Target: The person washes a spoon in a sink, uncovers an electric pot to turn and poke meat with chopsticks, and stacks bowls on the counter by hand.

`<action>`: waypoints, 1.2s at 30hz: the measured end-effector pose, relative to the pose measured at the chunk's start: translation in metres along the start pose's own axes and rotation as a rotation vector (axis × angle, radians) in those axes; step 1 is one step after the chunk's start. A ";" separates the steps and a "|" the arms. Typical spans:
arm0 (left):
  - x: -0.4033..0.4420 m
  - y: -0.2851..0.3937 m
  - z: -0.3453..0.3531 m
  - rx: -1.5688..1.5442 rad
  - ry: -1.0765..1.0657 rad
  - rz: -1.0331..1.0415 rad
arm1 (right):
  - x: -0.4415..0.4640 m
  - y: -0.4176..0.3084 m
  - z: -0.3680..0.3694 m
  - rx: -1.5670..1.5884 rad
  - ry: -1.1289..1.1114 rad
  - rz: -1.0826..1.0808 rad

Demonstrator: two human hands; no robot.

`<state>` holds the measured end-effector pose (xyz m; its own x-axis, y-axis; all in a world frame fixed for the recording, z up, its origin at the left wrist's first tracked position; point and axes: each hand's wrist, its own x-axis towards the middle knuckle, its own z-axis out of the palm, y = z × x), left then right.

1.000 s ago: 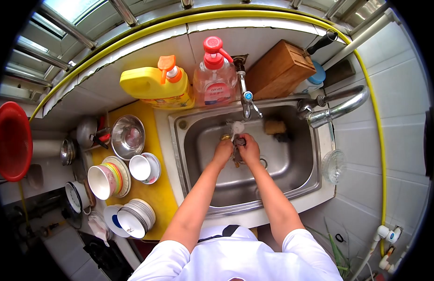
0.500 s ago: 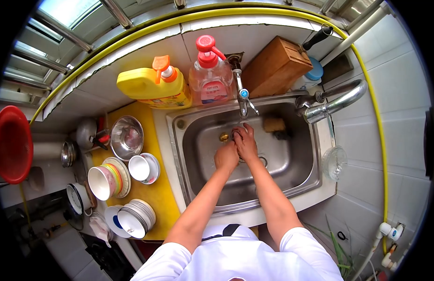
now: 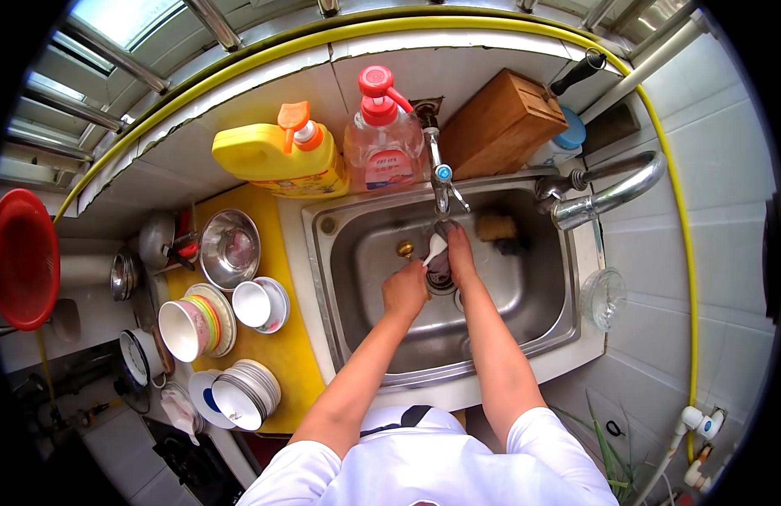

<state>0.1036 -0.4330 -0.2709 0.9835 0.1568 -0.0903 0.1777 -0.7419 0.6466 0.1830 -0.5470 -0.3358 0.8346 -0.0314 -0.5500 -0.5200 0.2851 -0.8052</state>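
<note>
Over the steel sink [image 3: 374,337], just below the small tap [image 3: 443,173], my left hand [image 3: 405,289] is closed on the handle of a white spoon [image 3: 436,245]. A dark greyish cloth [image 3: 442,258] lies behind and beside the spoon, in my right hand [image 3: 461,253], whose fingers are wrapped round it. Left of the spoon bowl, a small gold-coloured object [image 3: 405,248] lies on the sink floor. The drain [image 3: 441,282] shows partly under my hands.
Yellow jug [image 3: 281,156], clear red-topped bottle [image 3: 384,152] and wooden knife block [image 3: 504,122] stand behind the sink. A brown sponge [image 3: 496,227] lies inside it. Left are a metal bowl [image 3: 230,249] and stacked bowls [image 3: 243,394]; right, a glass bowl [image 3: 604,298] and large faucet [image 3: 610,198].
My hands, pressed together half a second ago, have moved apart a little. The white spoon and the cloth now show between them; my left hand is slightly lower and further left.
</note>
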 end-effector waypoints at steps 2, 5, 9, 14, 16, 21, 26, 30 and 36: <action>0.003 0.001 -0.001 0.007 0.003 -0.014 | -0.019 -0.007 0.011 -0.514 -0.067 -0.261; 0.006 0.006 0.002 0.113 -0.071 -0.075 | -0.019 0.016 0.014 -0.698 -0.006 -0.629; 0.008 -0.008 0.012 -0.003 -0.097 -0.173 | -0.031 0.021 0.022 -0.725 0.097 -0.819; 0.000 -0.038 0.039 -0.653 -0.068 -0.397 | -0.008 0.012 -0.002 -0.263 0.340 -0.218; 0.009 -0.017 0.000 -1.083 -0.417 -0.873 | -0.012 0.010 -0.008 0.077 0.160 -0.044; 0.015 -0.019 0.006 -1.328 -0.483 -1.033 | -0.030 -0.002 -0.007 0.119 -0.196 0.448; 0.012 -0.027 0.014 -1.438 -0.682 -1.135 | -0.028 -0.008 -0.005 0.152 -0.327 0.399; 0.022 -0.036 0.034 -0.538 -0.510 -0.711 | -0.023 -0.006 0.006 -0.205 -0.199 0.227; 0.053 -0.026 0.021 -1.064 -0.271 -0.624 | -0.012 -0.013 0.004 -0.429 -0.340 0.126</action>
<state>0.1520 -0.4187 -0.3088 0.7405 0.0590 -0.6694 0.6212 0.3198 0.7154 0.1804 -0.5460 -0.3179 0.7363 0.3084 -0.6024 -0.5874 -0.1508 -0.7951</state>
